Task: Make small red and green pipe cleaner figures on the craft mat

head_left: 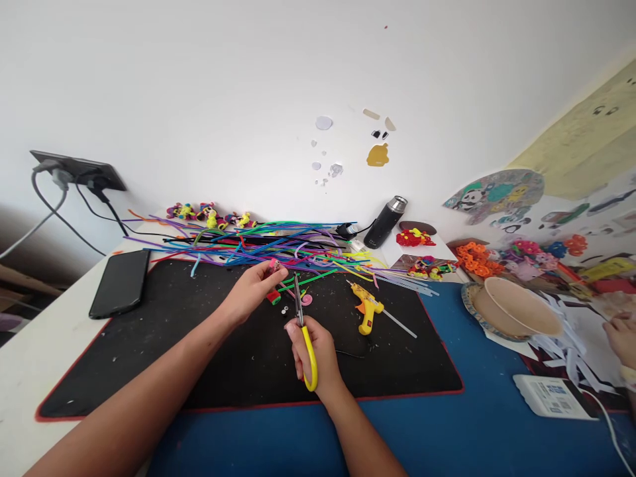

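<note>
My left hand is pinched shut on a small pink pipe-cleaner piece over the black mat. My right hand grips yellow-handled scissors, whose blades point up toward the pink piece. Small red-green, pink and black bits lie on the mat between the hands. A pile of coloured pipe cleaners is spread along the mat's far edge.
A yellow glue gun lies right of the scissors. A black phone sits at left, a black bottle at the back. Craft figures, a paper bowl and another person's hand are at right.
</note>
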Demonstrator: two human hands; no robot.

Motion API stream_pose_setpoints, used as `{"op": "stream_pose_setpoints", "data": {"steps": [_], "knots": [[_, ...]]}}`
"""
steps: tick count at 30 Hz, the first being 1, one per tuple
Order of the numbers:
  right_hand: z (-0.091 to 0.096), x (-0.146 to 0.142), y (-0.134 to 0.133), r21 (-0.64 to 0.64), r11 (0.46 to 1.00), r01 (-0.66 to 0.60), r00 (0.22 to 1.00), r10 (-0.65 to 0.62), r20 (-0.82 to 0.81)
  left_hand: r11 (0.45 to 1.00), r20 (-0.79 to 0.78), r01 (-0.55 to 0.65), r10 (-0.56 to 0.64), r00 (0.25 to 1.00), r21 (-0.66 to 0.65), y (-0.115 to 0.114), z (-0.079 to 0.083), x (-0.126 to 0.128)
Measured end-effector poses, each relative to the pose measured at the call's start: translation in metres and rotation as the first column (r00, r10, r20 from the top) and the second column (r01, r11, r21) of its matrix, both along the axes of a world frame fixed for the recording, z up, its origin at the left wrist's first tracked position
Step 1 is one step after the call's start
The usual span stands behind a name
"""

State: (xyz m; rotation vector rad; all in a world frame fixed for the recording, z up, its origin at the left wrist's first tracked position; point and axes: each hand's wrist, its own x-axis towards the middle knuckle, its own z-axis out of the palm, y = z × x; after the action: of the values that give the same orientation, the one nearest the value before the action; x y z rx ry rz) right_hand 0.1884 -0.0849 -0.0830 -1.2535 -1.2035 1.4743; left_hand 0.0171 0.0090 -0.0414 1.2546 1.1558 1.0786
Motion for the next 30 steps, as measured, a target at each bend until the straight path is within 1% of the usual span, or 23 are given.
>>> {"op": "stream_pose_setpoints", "data": {"steps": [3,8,15,23,30], "knots": [[0.0010,0.0000,-0.0002,0.005,1.000,0.000,1.000,0.000,0.001,1.000,-0.032,0.016,-0.015,0.999,0.020,0.0004,0.0022,-0.0026],[0.0004,0.0005,-0.0018,0.013,1.000,-0.001,1.000,0.001,0.005,0.998,-0.037,0.049,-0.048,0.998,0.027,-0.0004,0.0062,-0.0044],[0.0001,-0.0003,-0.0003,0.011,1.000,0.001,1.000,-0.001,-0.008,0.995,-0.022,0.090,-0.089,0.996,0.040,0.0019,0.0052,-0.0034],[0.0064,-0.0011,-0.0004,0.006,1.000,-0.006,1.000,0.006,0.013,0.994,-0.037,0.092,-0.090,0.995,0.054,0.0025,0.0086,0.0000],[0.0028,-0.0002,-0.0002,0.009,1.000,-0.021,1.000,0.021,0.000,0.994,-0.063,0.082,-0.077,0.995,0.074,0.0040,0.0086,0.0007]]}}
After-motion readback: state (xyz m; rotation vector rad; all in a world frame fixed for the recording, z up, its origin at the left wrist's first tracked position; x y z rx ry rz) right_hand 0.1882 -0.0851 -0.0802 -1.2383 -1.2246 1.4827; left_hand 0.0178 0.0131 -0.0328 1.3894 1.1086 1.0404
